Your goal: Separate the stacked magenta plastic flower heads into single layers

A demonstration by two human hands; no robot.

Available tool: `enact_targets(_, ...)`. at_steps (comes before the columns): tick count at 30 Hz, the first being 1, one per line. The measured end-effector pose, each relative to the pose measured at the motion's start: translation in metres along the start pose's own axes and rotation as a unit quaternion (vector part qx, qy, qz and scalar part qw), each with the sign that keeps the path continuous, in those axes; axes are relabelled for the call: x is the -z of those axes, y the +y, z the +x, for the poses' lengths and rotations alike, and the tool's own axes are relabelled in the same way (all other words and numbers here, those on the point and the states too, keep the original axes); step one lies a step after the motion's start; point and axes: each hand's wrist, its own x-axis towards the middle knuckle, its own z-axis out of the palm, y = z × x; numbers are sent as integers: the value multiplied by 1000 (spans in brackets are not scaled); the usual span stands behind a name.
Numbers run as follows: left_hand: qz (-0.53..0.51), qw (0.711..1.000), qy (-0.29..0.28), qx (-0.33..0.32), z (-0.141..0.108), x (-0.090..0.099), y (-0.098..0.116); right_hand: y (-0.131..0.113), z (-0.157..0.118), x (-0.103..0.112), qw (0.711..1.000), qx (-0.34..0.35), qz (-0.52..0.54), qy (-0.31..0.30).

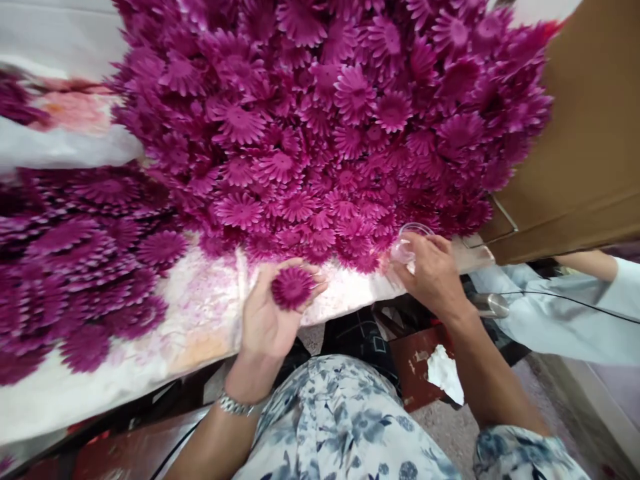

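Observation:
In my left hand, palm up near the table's front edge, lies a magenta flower piece, held by the fingers. My right hand has its fingers closed at a small clear plastic cup by the front of the big heap. Loose magenta flower pieces form that heap just beyond both hands. Stacked rows of darker magenta flower pieces lie on the left.
A white, pink-stained cloth covers the table. A brown cardboard box stands at the right. Below it are a metal cylinder with a cable and another person's arm. White paper lies on a reddish-brown surface.

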Motion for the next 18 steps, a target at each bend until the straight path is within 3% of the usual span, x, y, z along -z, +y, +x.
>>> enact_targets(4,-27,997,-57,46,-2,-2,-2,-1,3,-6,999,8,-25,-29)
enact_targets(12,-50,993,-101,30,-5,11,-3,6,7,-2,997,45,-54,-25)
enact_targets(16,-47,995,-83,9,-5,12,-4,14,1,8,994,53,-56,77)
enact_targets(18,-59,995,-81,7,-5,12,-4,6,-2,15,989,47,-33,133)
